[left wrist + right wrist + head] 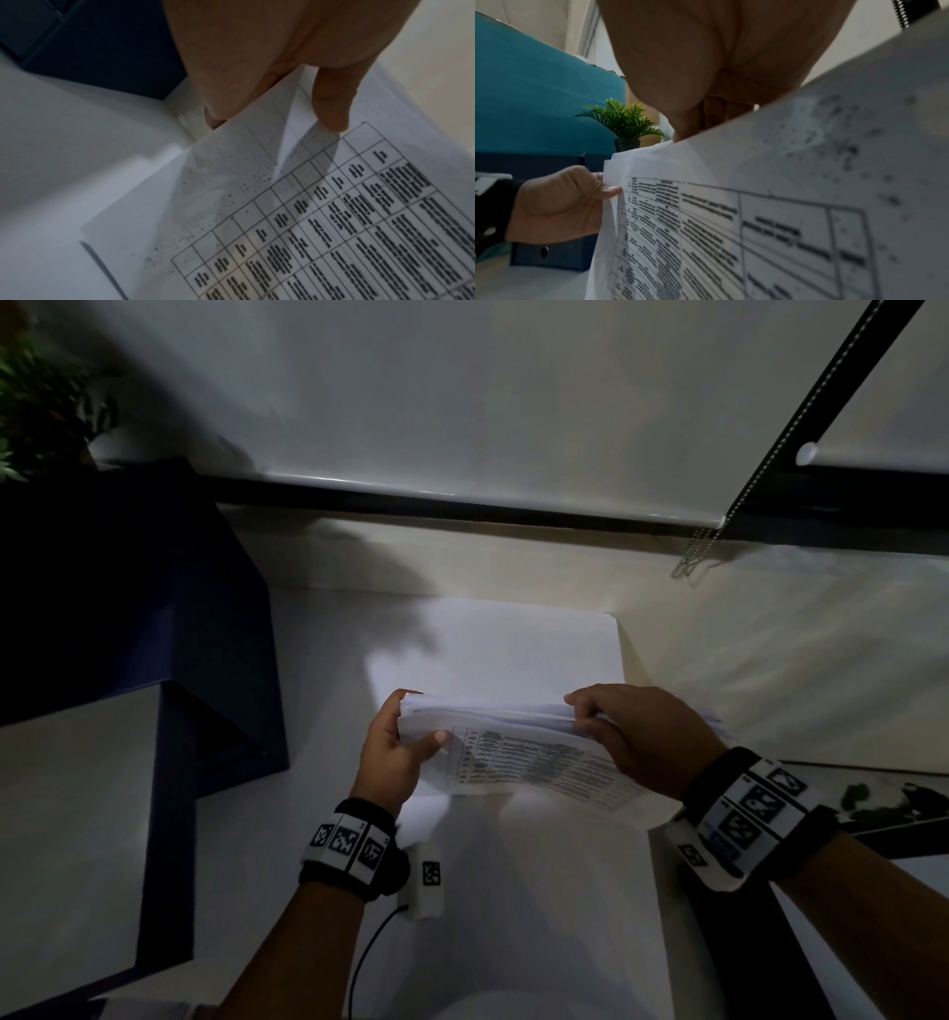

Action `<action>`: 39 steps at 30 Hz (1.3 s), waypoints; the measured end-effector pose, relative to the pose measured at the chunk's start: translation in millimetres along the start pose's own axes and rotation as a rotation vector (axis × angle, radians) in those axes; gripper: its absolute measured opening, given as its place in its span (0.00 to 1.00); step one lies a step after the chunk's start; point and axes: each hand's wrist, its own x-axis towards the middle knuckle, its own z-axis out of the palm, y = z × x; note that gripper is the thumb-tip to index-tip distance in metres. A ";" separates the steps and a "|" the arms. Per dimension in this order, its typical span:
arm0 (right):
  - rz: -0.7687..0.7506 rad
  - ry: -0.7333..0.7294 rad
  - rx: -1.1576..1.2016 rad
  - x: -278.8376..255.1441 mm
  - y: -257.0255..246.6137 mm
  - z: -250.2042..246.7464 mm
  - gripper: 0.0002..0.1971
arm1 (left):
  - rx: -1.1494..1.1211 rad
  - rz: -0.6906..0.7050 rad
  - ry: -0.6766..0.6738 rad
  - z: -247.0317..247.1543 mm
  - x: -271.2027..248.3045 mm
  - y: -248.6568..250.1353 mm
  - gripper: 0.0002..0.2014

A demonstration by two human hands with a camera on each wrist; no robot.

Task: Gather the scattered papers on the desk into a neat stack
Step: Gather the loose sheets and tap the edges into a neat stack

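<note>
A sheaf of white papers with a printed table on the near sheet is held upright on its long edge above the white desk. My left hand grips its left end, thumb on the printed face. My right hand pinches the top right edge. The left wrist view has the thumb pressing the table sheet. In the right wrist view the papers fill the frame, with my left hand at their far end.
A dark blue box stands to the left on the desk, with a small green plant behind it. A blind's bead chain hangs at the back right. A dark printed item lies at the right edge.
</note>
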 end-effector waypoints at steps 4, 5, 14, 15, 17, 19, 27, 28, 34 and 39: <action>-0.071 0.012 -0.065 -0.6 -4.3 1.3 0.12 | -0.001 -0.016 0.010 -1.8 0.5 -2.1 0.19; -0.102 0.008 -0.084 -1.1 -5.8 1.9 0.15 | 0.002 -0.013 0.013 -1.6 1.1 -2.2 0.21; -0.184 0.021 -0.209 -1.3 -4.5 11.4 0.18 | -0.015 0.009 0.044 5.6 1.8 0.7 0.23; -0.177 0.035 -0.219 0.0 -3.9 12.6 0.19 | -0.011 0.011 0.052 7.5 1.6 1.7 0.24; -0.144 0.070 -0.210 0.1 -4.4 15.1 0.23 | 0.009 0.045 0.068 11.5 0.7 4.9 0.24; -0.089 0.080 -0.205 1.2 -3.5 17.9 0.27 | 0.033 0.099 0.081 15.0 -0.5 7.6 0.23; -0.136 0.109 -0.309 5.5 -3.1 27.3 0.28 | 0.056 0.151 0.244 26.4 -0.7 7.5 0.21; -0.134 0.105 -0.336 4.7 -4.4 28.0 0.27 | 0.062 0.145 0.263 26.7 -0.1 6.7 0.20; -0.075 0.098 -0.469 1.4 -13.9 30.2 0.24 | 0.084 0.137 0.316 30.0 2.4 6.5 0.15; 0.085 -0.006 -0.418 11.4 -17.4 23.0 0.23 | 0.134 0.132 0.306 32.5 1.6 10.4 0.14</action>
